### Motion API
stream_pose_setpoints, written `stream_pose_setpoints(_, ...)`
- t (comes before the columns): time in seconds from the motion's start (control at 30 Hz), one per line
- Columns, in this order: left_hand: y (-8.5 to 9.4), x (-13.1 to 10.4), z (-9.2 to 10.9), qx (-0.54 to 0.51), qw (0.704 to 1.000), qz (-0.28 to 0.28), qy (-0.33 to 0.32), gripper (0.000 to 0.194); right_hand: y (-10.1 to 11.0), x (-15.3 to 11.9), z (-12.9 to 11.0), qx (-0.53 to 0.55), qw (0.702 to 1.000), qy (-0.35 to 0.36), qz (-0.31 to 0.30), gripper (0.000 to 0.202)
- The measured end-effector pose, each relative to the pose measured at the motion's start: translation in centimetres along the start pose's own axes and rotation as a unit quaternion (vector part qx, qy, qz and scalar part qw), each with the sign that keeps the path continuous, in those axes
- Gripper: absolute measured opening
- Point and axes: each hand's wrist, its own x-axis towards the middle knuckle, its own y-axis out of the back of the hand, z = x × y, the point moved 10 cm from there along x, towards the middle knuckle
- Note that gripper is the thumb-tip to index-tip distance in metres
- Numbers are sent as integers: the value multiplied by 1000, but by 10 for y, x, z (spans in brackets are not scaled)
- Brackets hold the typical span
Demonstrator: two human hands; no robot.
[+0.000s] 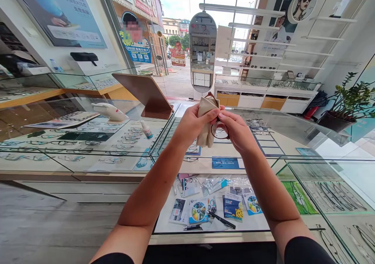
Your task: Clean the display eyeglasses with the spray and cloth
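Note:
Both my hands are raised together above the glass counter, at the middle of the view. My left hand (202,117) is closed round a beige cleaning cloth (206,137), pressing it against a pair of dark-rimmed eyeglasses (220,137). My right hand (233,125) pinches the eyeglasses near the middle of the frame. One round rim hangs below my fingers, and another part of the frame shows above the cloth. The part of the eyeglasses under the cloth is hidden.
Glass display cases with rows of eyeglasses (129,137) lie left and right. A small bottle (146,129) and a brown tabletop mirror (143,90) stand on the left. Below my arms, an open drawer holds leaflets (199,210) and a black pen (221,219). A potted plant (341,104) is at far right.

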Motion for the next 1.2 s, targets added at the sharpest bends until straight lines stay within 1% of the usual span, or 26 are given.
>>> stream_pose_setpoints(0.1, -3, -1, 0, -8, 1000, -21, 8, 44, -1, -1, 0, -5, 1000, -5, -5, 32)
stream_pose_setpoints(0.2, -7, -2, 1, -15, 999, -48, 7, 43, -3, -2, -3, -2, 1000, 5, -13, 30)
stream_pose_setpoints(0.27, -6, -3, 2, -15, 999, -46, 10, 44, -5, -2, -4, 0, 1000, 13, -18, 29)
stream_pose_setpoints(0.37, -4, -3, 4, -15, 1000, -22, 9, 46, -6, -3, -5, -3, 1000, 18, -21, 30)
stream_pose_setpoints(0.57, -4, -4, 12, -12, 1000, 1, -9, 47, -3, -3, -7, -6, 1000, 31, -2, 30)
stream_pose_setpoints(0.67, -2, -4, 11, 5, 1000, 8, -4, 48, -1, -4, -7, -12, 999, 38, 7, 29)
stream_pose_setpoints(0.8, -3, -4, 8, 10, 1000, -6, 4, 46, 2, -4, -7, -21, 999, 33, 22, 30)
stream_pose_setpoints(0.97, -8, -5, 7, -12, 999, -32, 1, 43, 1, -4, -5, -16, 999, 27, 13, 33)
stream_pose_setpoints(1.1, -11, -6, 8, -21, 999, -33, -3, 43, 2, -3, -4, -24, 999, 29, 9, 33)
stream_pose_setpoints(1.2, -11, -7, 10, -22, 1000, -22, 1, 45, 3, -3, -4, -30, 999, 37, 5, 31)
